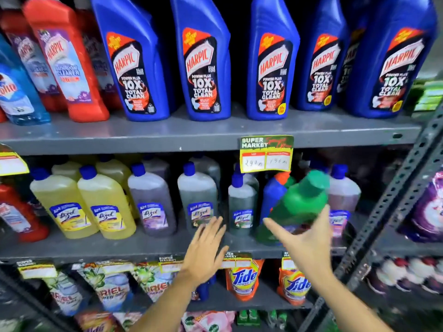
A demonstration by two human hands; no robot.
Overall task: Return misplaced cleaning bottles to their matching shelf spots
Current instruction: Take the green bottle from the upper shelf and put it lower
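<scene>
The right hand (309, 238) grips a green bottle (299, 204) from below, thumb spread on its left side, fingers curled up around its right. The bottle is tilted, its green cap (316, 182) leaning up and right, just under the price tag (266, 154) hanging from the grey shelf (167, 137); motion blur softens its label. The left hand (206, 250) is empty, palm forward with fingers loosely spread, left of the green bottle and in front of the middle shelf edge.

Behind the green bottle stands a blue bottle (272, 197) with an orange top. Left of the price tag, on the middle shelf, grey Lizol bottles (153, 200) stand in a row, then yellow Lizol bottles (105, 202) farther left. Above the tag, blue Harpic bottles (203, 61) line the grey shelf, with red Harpic bottles (64, 58) to their left. Below the hands, Tide pouches (243, 279) hang on the lower shelf.
</scene>
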